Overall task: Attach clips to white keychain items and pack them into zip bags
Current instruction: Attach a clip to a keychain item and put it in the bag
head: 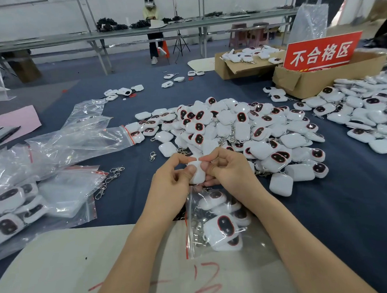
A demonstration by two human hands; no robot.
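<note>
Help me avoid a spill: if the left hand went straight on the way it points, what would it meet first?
The left hand already pinches the keychain; pushing on, it would likely meet the right hand first, though depth is unclear.

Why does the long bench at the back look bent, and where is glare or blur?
In the head view, the wide-angle lens bows the far bench; light is soft and shadows faint; glare streaks the clear zip bags; the white keychain item pinched by left hand and right hand looks sharp, while the top right corner smears.
</note>
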